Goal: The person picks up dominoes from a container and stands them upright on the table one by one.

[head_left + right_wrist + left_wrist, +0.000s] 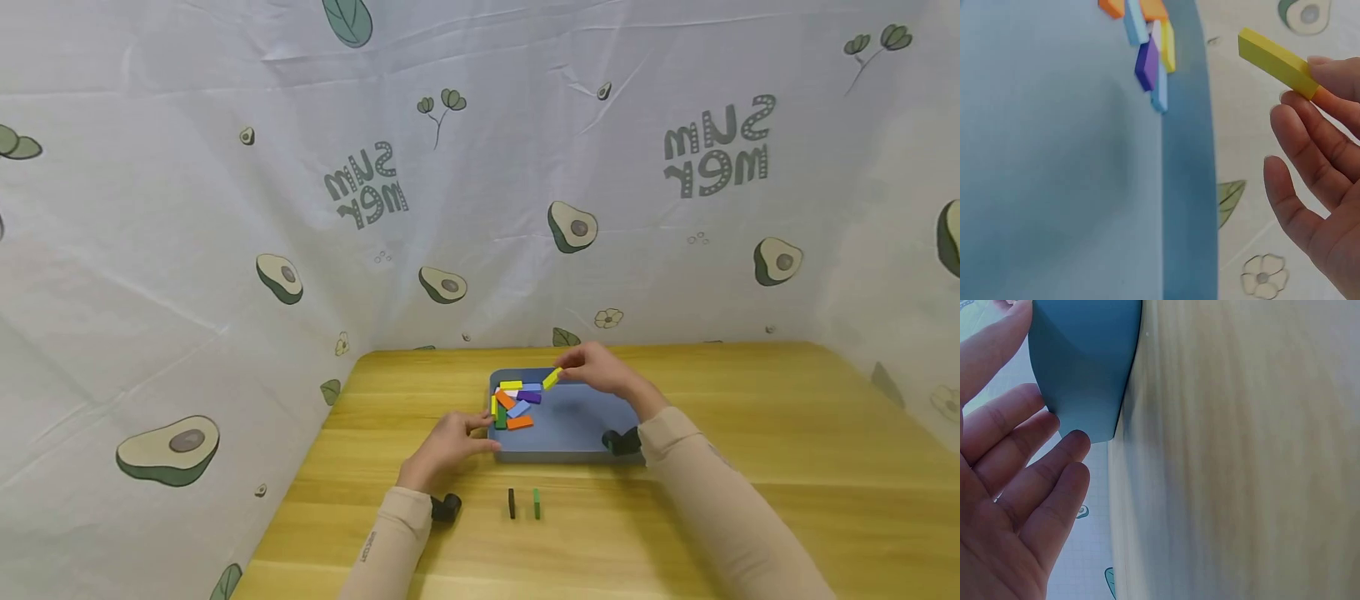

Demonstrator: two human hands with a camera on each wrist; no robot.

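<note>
A blue-grey tray (577, 457) stands on the table with several coloured blocks in its left part, among them a purple block (1147, 64) and an orange block (520, 423). My right hand (600, 371) pinches a yellow block (1277, 62) between thumb and fingers, raised over the back of the tray. At the tray's left front corner is my left hand (450, 446), its fairly straight fingers (1054, 472) against or right beside the outer wall. A second yellow block (493, 406) leans inside near those fingertips.
In front of the tray, a black block (512, 503) and a green block (537, 503) stand on the wooden table (720, 517). A printed white cloth (510, 167) hangs behind and to the left. Dark wrist-camera mounts (622, 442) sit by both wrists.
</note>
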